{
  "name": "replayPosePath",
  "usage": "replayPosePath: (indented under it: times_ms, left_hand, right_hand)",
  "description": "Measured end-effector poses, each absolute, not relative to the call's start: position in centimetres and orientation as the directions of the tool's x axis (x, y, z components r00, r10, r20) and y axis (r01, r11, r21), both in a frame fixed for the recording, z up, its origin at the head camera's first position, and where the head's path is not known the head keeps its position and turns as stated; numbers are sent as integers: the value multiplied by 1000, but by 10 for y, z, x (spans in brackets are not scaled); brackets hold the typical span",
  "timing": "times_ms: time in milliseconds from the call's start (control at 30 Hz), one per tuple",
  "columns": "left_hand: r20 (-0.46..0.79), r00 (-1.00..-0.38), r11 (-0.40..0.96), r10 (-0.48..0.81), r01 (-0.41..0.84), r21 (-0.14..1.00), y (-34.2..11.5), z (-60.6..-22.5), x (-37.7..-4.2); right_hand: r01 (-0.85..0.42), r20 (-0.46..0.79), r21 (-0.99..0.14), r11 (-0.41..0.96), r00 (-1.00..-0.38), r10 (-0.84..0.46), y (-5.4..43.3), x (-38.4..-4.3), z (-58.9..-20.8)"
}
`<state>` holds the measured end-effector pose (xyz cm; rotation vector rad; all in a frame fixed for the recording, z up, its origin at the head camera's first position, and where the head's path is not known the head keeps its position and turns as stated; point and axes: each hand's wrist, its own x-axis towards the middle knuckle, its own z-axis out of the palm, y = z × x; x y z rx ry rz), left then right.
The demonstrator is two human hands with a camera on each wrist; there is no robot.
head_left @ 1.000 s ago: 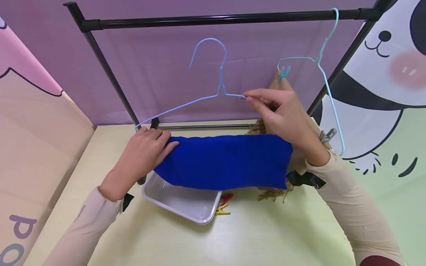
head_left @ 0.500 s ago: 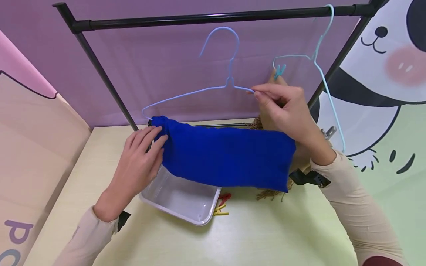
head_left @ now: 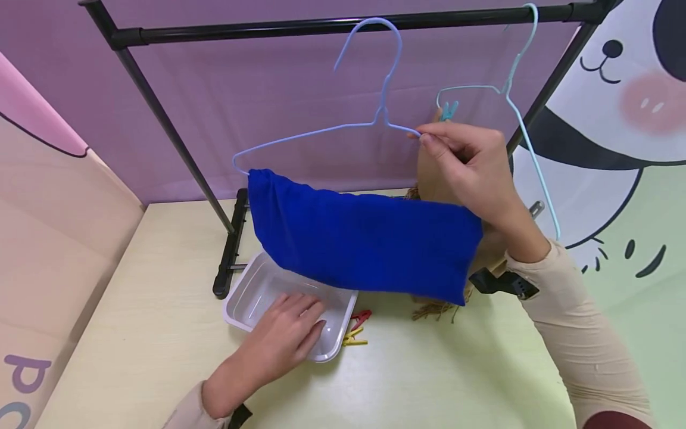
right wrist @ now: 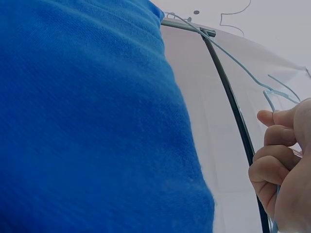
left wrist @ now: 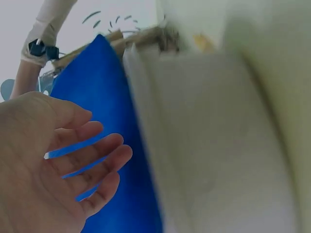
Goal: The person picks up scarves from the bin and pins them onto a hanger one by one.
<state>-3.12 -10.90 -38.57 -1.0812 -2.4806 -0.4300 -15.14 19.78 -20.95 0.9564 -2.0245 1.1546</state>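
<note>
My right hand (head_left: 477, 167) pinches the right shoulder of a blue wire hanger (head_left: 321, 130), with its thumb and forefinger on the wire. A folded blue cloth (head_left: 364, 244) hangs over the hanger's lower part, its left end bunched up near the corner. The hanger's hook overlaps the black rail in the head view; whether it touches cannot be told. Over the white plastic tray (head_left: 230, 313) is my left hand (head_left: 284, 333), its fingers loosely bent. The left wrist view shows that hand (left wrist: 63, 155) holding nothing, beside the tray's wall.
A black rack's rail (head_left: 257, 30) runs across the top. On its right hangs a light-blue hanger (head_left: 527, 143) with a brown cloth (head_left: 434, 173), a turquoise clothespin (head_left: 448, 111) on it. Red (head_left: 361, 319) and yellow clothespins (head_left: 354, 338) lie right of the tray.
My left hand has let go of the cloth's left end and moved down and right to the tray. My right hand has raised the hanger and cloth toward the rail.
</note>
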Motion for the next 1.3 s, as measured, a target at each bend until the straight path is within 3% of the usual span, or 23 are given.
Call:
replayPosePath:
  times_ms: [167, 467, 567, 700, 800, 967, 1300]
  left_hand:
    - [476, -601, 613, 642, 776, 151, -86, -409, -19]
    - [486, -518, 588, 704, 809, 10, -39, -420, -2]
    - [438, -557, 641, 706, 765, -59, -23, -423, 3]
    - [432, -652, 776, 624, 583, -242, -7, -430, 4]
    - [471, -676, 824, 567, 463, -327, -3, -435, 5]
    - [496, -684, 844, 535, 409, -347, -6, -446, 7]
    - [497, -684, 845, 534, 420, -330, -7, -454, 6]
  right_hand:
    - [-806, 788, -467, 363, -566, -242, 199, -153, -204]
    - [-815, 788, -487, 315, -565, -245, 190, -159, -210]
    - [-822, 784, -469, 324, -556, -276, 188, -161, -211]
    - [-823, 787, -454, 342, -550, -279, 188, -160, -211]
    - [-817, 792, -465, 341, -556, -253, 191, -157, -213]
    - [-813, 789, -478, 333, -564, -245, 192, -155, -215]
    - [-812, 775, -471, 345, -568, -279, 196, -158, -218]
